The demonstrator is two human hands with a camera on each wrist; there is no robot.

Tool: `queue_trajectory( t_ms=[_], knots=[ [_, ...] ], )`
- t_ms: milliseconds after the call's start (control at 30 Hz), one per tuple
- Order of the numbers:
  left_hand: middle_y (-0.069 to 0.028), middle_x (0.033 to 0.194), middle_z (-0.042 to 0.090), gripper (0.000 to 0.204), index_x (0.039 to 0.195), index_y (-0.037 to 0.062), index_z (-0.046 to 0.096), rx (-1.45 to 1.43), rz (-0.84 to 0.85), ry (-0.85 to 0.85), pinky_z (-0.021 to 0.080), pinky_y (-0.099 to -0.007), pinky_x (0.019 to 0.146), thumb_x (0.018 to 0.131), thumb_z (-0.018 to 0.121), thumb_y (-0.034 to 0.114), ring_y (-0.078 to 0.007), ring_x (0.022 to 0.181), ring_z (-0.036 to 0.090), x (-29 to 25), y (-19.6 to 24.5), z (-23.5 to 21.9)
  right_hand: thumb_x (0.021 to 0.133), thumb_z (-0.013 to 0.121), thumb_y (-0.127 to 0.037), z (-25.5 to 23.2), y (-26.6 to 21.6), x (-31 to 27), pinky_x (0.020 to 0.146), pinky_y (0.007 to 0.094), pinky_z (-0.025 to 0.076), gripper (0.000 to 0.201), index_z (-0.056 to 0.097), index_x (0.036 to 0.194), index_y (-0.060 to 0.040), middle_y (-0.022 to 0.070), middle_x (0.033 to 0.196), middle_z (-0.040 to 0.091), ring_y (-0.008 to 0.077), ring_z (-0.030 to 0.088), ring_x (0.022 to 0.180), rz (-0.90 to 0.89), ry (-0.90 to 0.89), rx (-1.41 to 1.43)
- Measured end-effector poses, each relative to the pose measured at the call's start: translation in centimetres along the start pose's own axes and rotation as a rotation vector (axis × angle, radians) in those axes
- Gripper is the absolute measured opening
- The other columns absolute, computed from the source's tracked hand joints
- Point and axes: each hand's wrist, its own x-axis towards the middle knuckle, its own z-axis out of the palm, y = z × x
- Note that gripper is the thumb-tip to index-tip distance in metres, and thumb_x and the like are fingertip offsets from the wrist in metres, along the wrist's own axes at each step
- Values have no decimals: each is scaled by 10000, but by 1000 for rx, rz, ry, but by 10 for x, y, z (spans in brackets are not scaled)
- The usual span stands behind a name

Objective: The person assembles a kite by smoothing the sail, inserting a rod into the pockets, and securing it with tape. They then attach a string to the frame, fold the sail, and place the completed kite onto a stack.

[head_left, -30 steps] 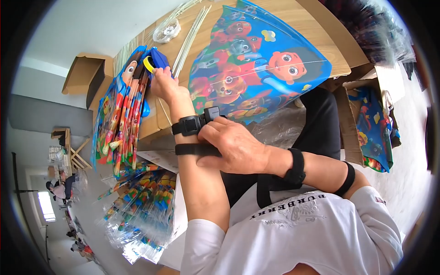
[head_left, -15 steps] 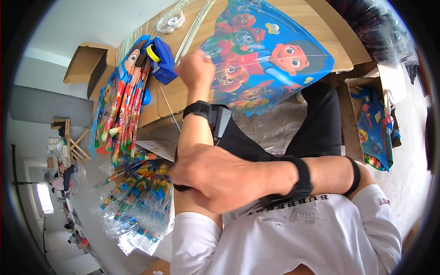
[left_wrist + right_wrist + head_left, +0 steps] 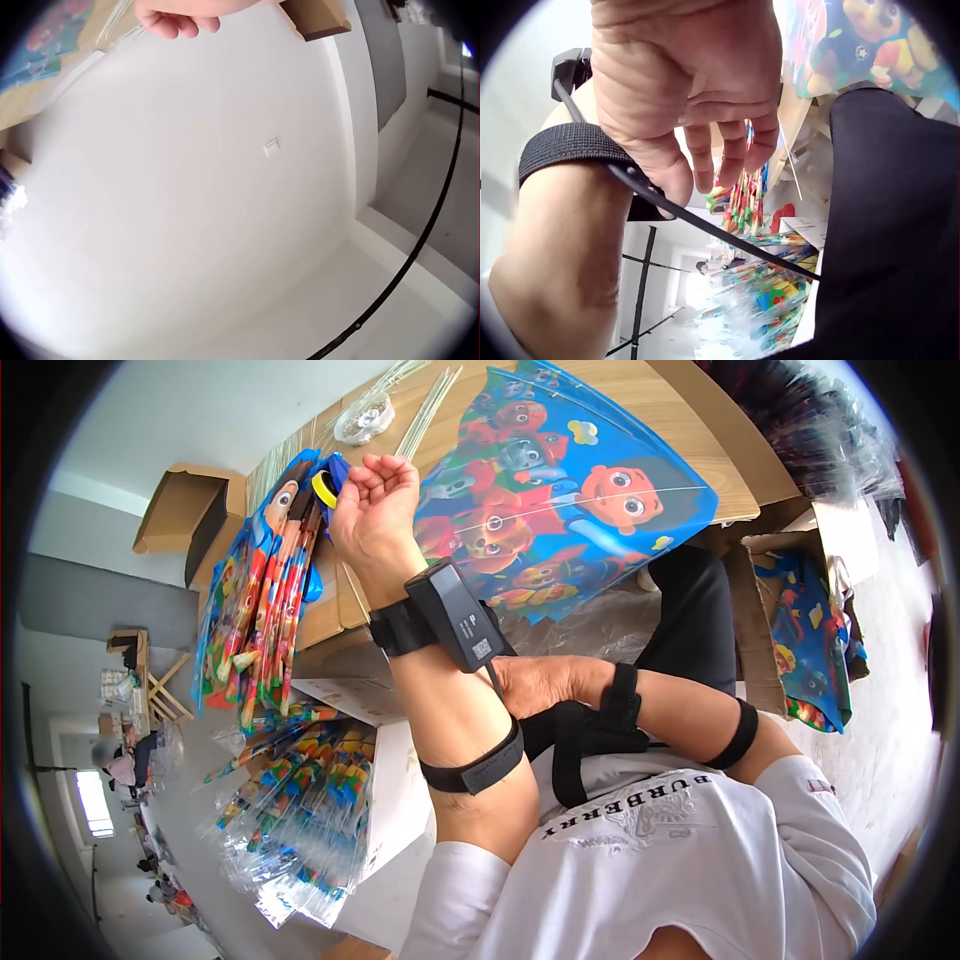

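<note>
A kite [image 3: 560,500] lies spread flat on the worktop [image 3: 700,420], its near edge hanging over the side closest to the person. To the left of the kite, a bundle of thin sticks [image 3: 425,410] lies on the worktop, with a small bag [image 3: 362,422] beside it, farther left. A tape dispenser [image 3: 328,485] sits left of the kite, nearer the person than the bag. Beyond the dispenser, a stack of packaged kites [image 3: 265,590] drapes over the worktop's left end. The left hand [image 3: 375,510] is raised just left of the kite. Right of the kite, below the worktop, stands a cardboard box [image 3: 790,610].
</note>
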Motion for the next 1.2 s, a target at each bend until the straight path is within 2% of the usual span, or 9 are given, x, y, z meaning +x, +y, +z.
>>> queue_trajectory(
  t_ms=[133,233,533,667,767,867,1000,1067,1200],
  knots=[
    [-36,963,567,160,1012,46,502,-183,-61,17,428,-398,804,936,455,179,-191,903,537,11,7,-13,691,625,46,-4,-13,-1,741,296,438,190,640,880,41,52,839,618,128,548,823,119,-192,93],
    [-35,741,553,149,805,49,531,381,373,93,472,-348,715,917,510,146,-188,738,565,4,10,-25,721,645,19,0,-34,-15,727,282,451,160,639,880,38,48,837,613,118,553,813,92,-186,295],
    [-53,685,582,63,854,31,564,718,484,0,453,-307,597,821,591,76,-169,623,564,3,-17,-29,711,769,-253,-11,-40,21,591,254,473,408,607,981,7,42,806,621,116,594,689,367,712,669],
    [-90,670,582,72,734,69,541,2081,1745,-512,436,-440,618,732,587,15,-327,715,575,-4,-33,-38,722,711,-164,2,-53,23,474,234,453,276,625,906,24,60,747,627,123,592,588,515,731,538],
    [-77,684,594,72,769,52,555,2274,1780,-661,454,-388,561,736,609,17,-266,649,590,0,-37,-55,719,722,-158,8,-42,23,500,247,493,285,619,906,32,73,759,632,130,612,631,527,712,598],
    [-58,708,602,108,838,3,603,980,336,-90,430,-247,524,754,655,46,-110,585,562,7,-28,-71,730,740,-177,-1,-17,15,592,273,528,335,608,946,42,92,790,640,147,630,724,512,643,563],
    [-39,716,572,71,779,17,588,1747,1162,-82,460,-290,600,760,643,58,-147,643,547,29,45,-129,753,737,-181,-17,-3,-15,699,284,509,355,595,967,64,111,801,644,153,623,773,407,488,339],
    [-60,728,579,61,769,16,581,2128,1070,199,456,-307,651,752,636,34,-156,681,540,11,85,-145,775,726,-186,-30,-4,-42,686,271,487,325,601,941,63,106,797,647,143,617,761,494,458,192],
    [-71,754,607,35,822,1,618,1987,1262,-28,465,-287,670,789,627,10,-159,700,559,-11,150,-157,785,688,-84,-64,-64,-61,587,248,450,139,604,826,19,41,704,596,99,557,630,473,882,307]
  ],
)
